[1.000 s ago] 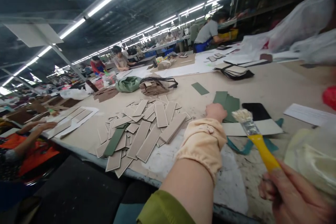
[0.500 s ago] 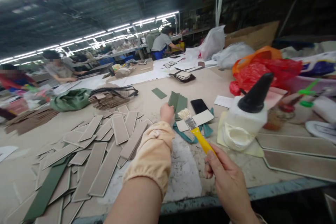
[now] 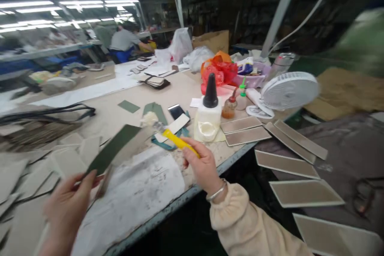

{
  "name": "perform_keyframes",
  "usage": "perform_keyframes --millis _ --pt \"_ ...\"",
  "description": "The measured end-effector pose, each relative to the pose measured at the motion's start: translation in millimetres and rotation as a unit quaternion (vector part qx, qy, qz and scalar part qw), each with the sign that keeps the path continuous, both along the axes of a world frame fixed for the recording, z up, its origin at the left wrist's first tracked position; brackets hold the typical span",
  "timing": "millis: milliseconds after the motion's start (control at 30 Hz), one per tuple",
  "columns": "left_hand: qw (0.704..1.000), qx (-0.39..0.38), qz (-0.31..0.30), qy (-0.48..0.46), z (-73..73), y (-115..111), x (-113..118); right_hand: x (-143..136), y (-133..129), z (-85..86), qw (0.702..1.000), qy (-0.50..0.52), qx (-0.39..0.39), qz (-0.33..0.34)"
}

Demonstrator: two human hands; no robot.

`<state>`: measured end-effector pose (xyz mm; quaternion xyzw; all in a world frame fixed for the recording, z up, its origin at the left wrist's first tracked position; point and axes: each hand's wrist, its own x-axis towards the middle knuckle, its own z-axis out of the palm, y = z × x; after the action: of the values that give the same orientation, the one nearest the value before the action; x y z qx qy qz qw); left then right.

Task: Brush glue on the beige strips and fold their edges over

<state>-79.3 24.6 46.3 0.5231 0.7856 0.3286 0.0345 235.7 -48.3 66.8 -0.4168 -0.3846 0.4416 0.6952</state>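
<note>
My left hand [image 3: 70,200] pinches the near end of a dark green strip [image 3: 115,148], which slants up over the work table. Closed round the yellow handle of a paintbrush [image 3: 180,143] is my right hand [image 3: 202,164]. The brush's pale, blurred bristles point left, close to the far end of the strip. Under both hands lies a stained white paper sheet [image 3: 150,180]. Past the bristles sit more green pieces [image 3: 156,111], a phone [image 3: 176,111] and a pale card [image 3: 180,123] on teal straps. A white bottle [image 3: 210,118] with a black cone nozzle stands right of the brush.
Loose beige panels [image 3: 64,160] cover the table's left side. Other panels [image 3: 306,194] lie on a dark surface at right. A white fan [image 3: 289,90], small bottles [image 3: 229,108] and red bags [image 3: 217,74] stand farther back. A person [image 3: 124,42] works at the far end.
My left hand has come back from the green pile with a dark green strip. The view has swung right, bringing in the fan and the panels on the right. The brush stays in my right hand.
</note>
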Motion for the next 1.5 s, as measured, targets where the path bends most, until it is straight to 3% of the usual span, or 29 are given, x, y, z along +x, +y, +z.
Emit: perform_keyframes --millis 100,200,300,433,567,767,933,1067,1267,1500 --pt "0.993 0.031 -0.098 -0.056 -4.5 -28.8 -5.2 5.3 0.2 -5.0 0.999 -0.013 -0.019 -0.027" --pt "0.978 0.093 -0.188 0.023 -12.9 -48.0 -0.9 8.6 5.4 -9.4 0.999 0.013 -0.013 -0.037" --pt "0.942 0.136 -0.295 0.089 -28.7 -67.6 7.5 12.0 6.6 -7.2 0.997 0.053 0.006 -0.049" --pt "0.902 0.102 -0.394 0.142 -48.4 -88.7 22.0 13.7 5.4 -1.0 0.993 0.102 0.011 -0.066" --pt "0.889 0.049 -0.42 0.176 -52.6 -95.4 36.3 7.5 7.6 -0.8 0.992 0.107 -0.02 -0.065" --pt "0.858 -0.005 -0.498 0.126 -42.6 -96.7 35.4 -9.7 7.5 -17.9 0.995 0.025 -0.089 0.032" --pt "0.853 0.014 -0.509 0.111 -41.6 -95.0 23.9 -23.2 2.6 -31.8 0.987 -0.101 -0.106 0.064" --pt "0.84 -0.004 -0.53 0.116 -44.3 -92.2 23.5 -29.9 1.1 -30.4 0.977 -0.158 -0.114 0.082" --pt "0.849 0.004 -0.518 0.107 -49.3 -90.4 23.5 -34.5 -2.5 -31.8 0.955 -0.248 -0.1 0.126" --pt "0.844 0.047 -0.521 0.118 -53.5 -89.2 19.5 -46.8 -3.7 -40.1 0.946 -0.267 -0.117 0.139"
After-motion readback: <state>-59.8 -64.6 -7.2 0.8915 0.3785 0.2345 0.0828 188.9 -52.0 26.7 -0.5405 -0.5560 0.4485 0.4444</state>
